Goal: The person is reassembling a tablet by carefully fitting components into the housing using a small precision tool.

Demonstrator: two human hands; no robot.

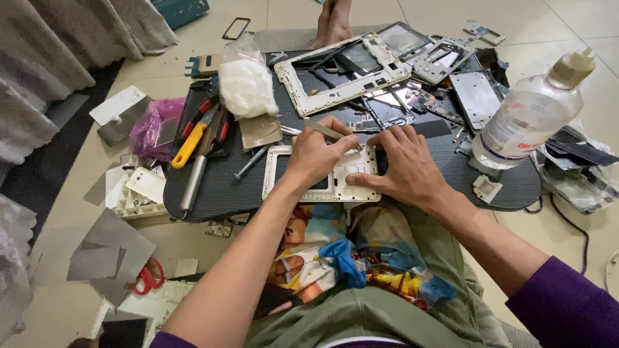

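White phone frame (309,187) lies flat at the near edge of the dark worktop (451,174). Left hand (317,154) pinches a thin metal tool (324,129) over it. Right hand (406,162) rests spread on the frame's right end, holding nothing.

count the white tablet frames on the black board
2. One white frame lies at the near edge under both hands; a second white frame lies at the far side. Others may hide among the parts.
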